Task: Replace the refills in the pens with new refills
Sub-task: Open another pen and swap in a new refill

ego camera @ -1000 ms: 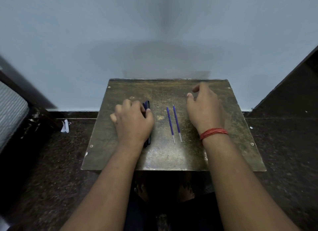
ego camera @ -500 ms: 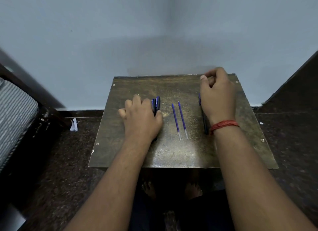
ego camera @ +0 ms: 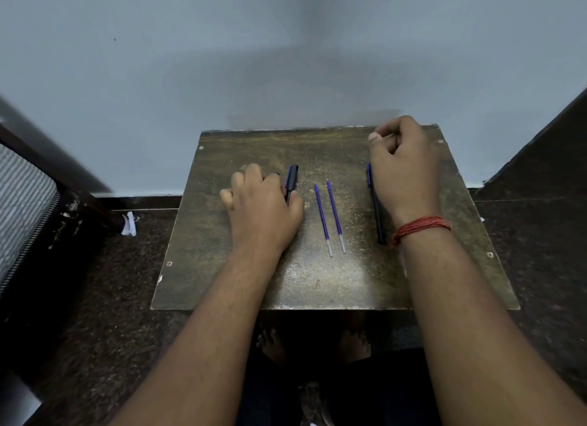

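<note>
Two thin blue refills (ego camera: 330, 217) lie side by side in the middle of the small brown table (ego camera: 317, 279). A dark pen with a blue clip (ego camera: 291, 181) sticks out from under my left hand (ego camera: 263, 212), which lies palm down on it with the thumb pressed against the barrel. A dark tip shows by its fingers. A second dark pen (ego camera: 376, 212) lies on the table along the inner edge of my right hand (ego camera: 403, 174). That hand rests near the far right corner, fingers curled shut, thumb on the forefinger.
The table stands against a pale wall (ego camera: 286, 60). A striped chair or cushion (ego camera: 22, 203) is at the left and a scrap of white paper (ego camera: 129, 224) lies on the dark floor. My bare feet (ego camera: 270, 346) show under the table's near edge.
My right hand moved from beside the refills to the far right corner and curled shut, and the right pen came into view. My left hand stayed on its pen.
</note>
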`<action>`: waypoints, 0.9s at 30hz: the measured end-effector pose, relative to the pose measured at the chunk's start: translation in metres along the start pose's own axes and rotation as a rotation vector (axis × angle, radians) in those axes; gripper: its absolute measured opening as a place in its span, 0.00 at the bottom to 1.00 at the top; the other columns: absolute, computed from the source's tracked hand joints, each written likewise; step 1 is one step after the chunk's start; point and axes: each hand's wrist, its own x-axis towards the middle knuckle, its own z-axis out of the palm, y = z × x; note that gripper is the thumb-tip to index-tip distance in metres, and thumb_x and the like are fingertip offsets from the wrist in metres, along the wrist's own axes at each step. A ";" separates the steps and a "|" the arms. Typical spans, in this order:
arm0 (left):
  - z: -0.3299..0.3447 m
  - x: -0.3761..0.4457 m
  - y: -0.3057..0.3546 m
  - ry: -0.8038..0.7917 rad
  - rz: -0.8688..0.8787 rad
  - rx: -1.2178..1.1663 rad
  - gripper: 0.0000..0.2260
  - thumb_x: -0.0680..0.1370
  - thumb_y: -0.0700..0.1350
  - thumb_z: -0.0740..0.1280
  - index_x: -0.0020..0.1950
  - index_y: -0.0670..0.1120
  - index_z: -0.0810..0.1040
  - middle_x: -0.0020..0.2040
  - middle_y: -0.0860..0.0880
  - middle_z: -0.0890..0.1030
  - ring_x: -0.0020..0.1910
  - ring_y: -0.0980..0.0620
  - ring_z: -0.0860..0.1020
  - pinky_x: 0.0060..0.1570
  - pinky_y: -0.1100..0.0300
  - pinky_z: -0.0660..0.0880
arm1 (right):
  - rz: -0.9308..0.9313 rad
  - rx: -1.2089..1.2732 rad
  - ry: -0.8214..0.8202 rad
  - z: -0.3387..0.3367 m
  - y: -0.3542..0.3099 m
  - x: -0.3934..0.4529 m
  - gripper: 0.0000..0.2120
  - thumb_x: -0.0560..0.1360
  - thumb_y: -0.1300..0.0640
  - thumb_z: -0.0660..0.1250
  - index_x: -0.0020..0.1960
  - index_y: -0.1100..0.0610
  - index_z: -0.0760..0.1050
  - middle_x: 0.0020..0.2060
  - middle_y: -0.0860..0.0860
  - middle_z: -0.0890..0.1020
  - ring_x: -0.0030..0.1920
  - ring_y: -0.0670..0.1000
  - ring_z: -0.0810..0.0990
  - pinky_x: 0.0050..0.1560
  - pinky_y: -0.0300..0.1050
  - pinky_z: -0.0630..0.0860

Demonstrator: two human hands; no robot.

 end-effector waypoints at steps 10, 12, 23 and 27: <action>-0.003 -0.013 0.028 0.127 0.234 -0.496 0.03 0.82 0.43 0.65 0.51 0.45 0.75 0.47 0.50 0.77 0.43 0.50 0.74 0.40 0.56 0.69 | 0.147 0.433 -0.338 0.017 -0.002 -0.006 0.12 0.79 0.44 0.65 0.46 0.53 0.78 0.37 0.49 0.82 0.37 0.46 0.79 0.36 0.46 0.75; -0.004 -0.014 0.034 0.135 0.259 -0.519 0.03 0.82 0.43 0.64 0.53 0.44 0.75 0.47 0.50 0.77 0.42 0.51 0.75 0.38 0.56 0.70 | 0.144 0.564 -0.346 0.015 -0.006 -0.006 0.12 0.80 0.48 0.66 0.46 0.56 0.78 0.37 0.50 0.81 0.37 0.46 0.78 0.33 0.44 0.73; 0.006 -0.010 0.032 0.123 0.177 -0.709 0.07 0.82 0.47 0.65 0.54 0.45 0.76 0.44 0.50 0.82 0.42 0.48 0.81 0.40 0.47 0.78 | 0.132 0.679 -0.328 0.022 -0.010 -0.011 0.02 0.77 0.64 0.70 0.47 0.58 0.78 0.37 0.53 0.82 0.36 0.51 0.79 0.36 0.44 0.76; 0.009 -0.012 0.033 0.086 0.221 -0.611 0.09 0.84 0.50 0.61 0.53 0.46 0.76 0.35 0.54 0.76 0.33 0.50 0.74 0.32 0.51 0.72 | 0.191 0.746 -0.243 0.019 -0.007 -0.009 0.04 0.79 0.66 0.66 0.48 0.59 0.78 0.37 0.51 0.81 0.35 0.48 0.79 0.37 0.41 0.77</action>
